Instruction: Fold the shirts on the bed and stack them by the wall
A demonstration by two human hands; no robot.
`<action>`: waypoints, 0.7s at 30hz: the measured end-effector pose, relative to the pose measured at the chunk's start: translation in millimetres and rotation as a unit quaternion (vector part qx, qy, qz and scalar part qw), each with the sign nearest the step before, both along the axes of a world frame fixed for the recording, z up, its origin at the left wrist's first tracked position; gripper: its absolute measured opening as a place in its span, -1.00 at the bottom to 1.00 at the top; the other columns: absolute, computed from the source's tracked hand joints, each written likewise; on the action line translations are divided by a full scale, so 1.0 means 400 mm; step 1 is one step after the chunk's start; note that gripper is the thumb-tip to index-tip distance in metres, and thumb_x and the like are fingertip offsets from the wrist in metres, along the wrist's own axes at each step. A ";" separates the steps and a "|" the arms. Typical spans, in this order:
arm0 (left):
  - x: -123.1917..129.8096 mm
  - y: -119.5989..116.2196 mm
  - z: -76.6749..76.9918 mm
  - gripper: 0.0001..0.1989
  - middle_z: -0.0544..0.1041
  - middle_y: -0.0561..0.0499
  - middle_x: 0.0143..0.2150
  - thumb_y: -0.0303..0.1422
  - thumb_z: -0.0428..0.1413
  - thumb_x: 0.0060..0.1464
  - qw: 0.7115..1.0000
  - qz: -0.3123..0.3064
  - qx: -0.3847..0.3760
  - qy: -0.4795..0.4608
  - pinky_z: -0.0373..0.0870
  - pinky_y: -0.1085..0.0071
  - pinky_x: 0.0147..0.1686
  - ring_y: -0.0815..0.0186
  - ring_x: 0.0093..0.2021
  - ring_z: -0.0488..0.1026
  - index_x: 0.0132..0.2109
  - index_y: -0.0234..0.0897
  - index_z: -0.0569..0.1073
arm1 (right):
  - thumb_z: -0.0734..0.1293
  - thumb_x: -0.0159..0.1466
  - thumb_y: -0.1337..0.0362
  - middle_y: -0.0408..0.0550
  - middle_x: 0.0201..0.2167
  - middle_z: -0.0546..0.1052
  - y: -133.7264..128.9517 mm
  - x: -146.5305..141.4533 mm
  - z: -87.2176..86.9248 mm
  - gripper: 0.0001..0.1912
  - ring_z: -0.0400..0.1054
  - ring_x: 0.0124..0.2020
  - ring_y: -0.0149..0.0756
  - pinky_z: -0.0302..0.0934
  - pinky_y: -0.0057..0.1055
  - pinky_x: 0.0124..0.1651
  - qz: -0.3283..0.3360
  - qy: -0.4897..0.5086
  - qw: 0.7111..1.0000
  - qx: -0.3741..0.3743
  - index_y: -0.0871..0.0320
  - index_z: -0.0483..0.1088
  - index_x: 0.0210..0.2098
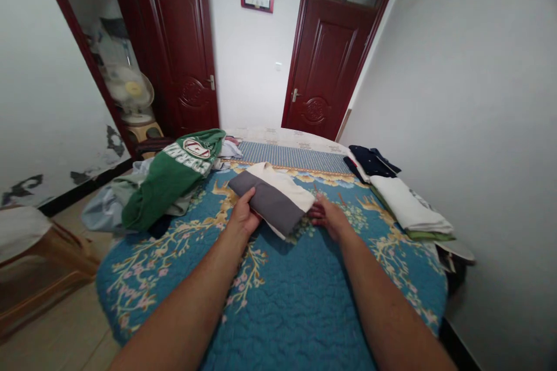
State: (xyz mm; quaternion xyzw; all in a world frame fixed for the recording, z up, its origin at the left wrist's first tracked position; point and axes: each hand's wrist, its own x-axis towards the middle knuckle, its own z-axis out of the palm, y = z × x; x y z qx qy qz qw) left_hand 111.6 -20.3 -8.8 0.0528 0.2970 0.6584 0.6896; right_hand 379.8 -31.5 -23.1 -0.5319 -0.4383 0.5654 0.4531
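Observation:
A folded grey and cream garment (272, 200), which looks like a shirt, is tilted above the middle of the table. My left hand (244, 215) grips its near left edge, thumb on top of the grey part and fingers underneath. At the garment's right corner is my right hand (328, 214), its fingers apart and slightly bent. The fingertips are beside the cream edge; whether they touch it I cannot tell. Beneath both hands lies a blue quilted cover (300, 301) with flower patterns.
On the left is a loose heap of clothes, topped by a green garment (174, 177) with white letters. Folded clothes lie at the right: a white one (407, 203) and a dark navy one (374, 160). A plastic stool (47, 249) stands at the left, near a fan (130, 90).

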 end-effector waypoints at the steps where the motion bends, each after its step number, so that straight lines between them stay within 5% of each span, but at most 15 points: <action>1: -0.003 0.000 0.005 -0.58 0.75 -0.11 -0.21 -0.51 0.23 0.21 1.000 0.010 0.004 -0.009 0.68 0.14 0.06 0.14 -0.20 0.73 0.21 -0.31 0.56 | 0.29 0.40 -0.25 0.10 -0.22 0.65 -0.004 -0.013 0.001 -0.43 0.55 -0.18 -0.13 0.44 -0.30 -0.18 0.031 0.069 0.996 -0.038 0.16 0.55 -0.11; 6: -0.003 -0.010 0.023 -0.55 0.75 -0.10 -0.18 -0.47 0.24 0.24 0.999 0.026 0.013 -0.021 0.67 0.16 0.06 0.17 -0.20 0.72 0.26 -0.27 0.54 | 0.31 0.40 -0.29 0.10 -0.11 0.66 -0.036 -0.101 -0.002 -0.39 0.59 -0.08 -0.07 0.47 -0.10 0.03 0.149 0.262 0.948 -0.104 0.10 0.46 0.09; 13: -0.003 -0.007 0.028 -0.51 0.75 -0.14 -0.08 -0.43 0.22 0.28 1.000 0.019 0.015 0.016 0.67 0.10 0.11 0.12 -0.11 0.73 0.33 -0.25 0.50 | 0.45 0.31 -0.19 0.04 -0.13 0.67 -0.038 -0.148 -0.009 -0.37 0.61 -0.11 -0.03 0.49 -0.01 0.01 0.181 0.292 0.928 -0.145 0.13 0.44 0.16; 18: 0.020 -0.011 0.022 -0.57 0.74 -0.09 -0.16 -0.55 0.17 0.26 0.997 -0.017 0.020 0.067 0.68 0.17 0.06 0.21 -0.20 0.71 0.24 -0.29 0.53 | 0.48 0.23 0.25 -0.05 -0.19 0.71 -0.038 -0.205 0.008 -0.61 0.61 -0.21 -0.20 0.50 -0.21 0.03 -0.008 0.348 0.931 -0.109 0.15 0.49 0.05; 21: 0.017 -0.013 0.015 -0.69 0.72 -0.06 -0.18 -0.46 0.17 0.30 0.995 -0.049 0.032 0.086 0.71 0.18 -0.05 0.22 -0.24 0.69 0.15 -0.26 0.55 | 0.44 0.15 0.39 -0.08 -0.21 0.72 -0.051 -0.217 0.042 -0.59 0.63 -0.22 -0.19 0.52 -0.24 0.01 -0.100 0.363 0.925 -0.046 0.14 0.51 0.01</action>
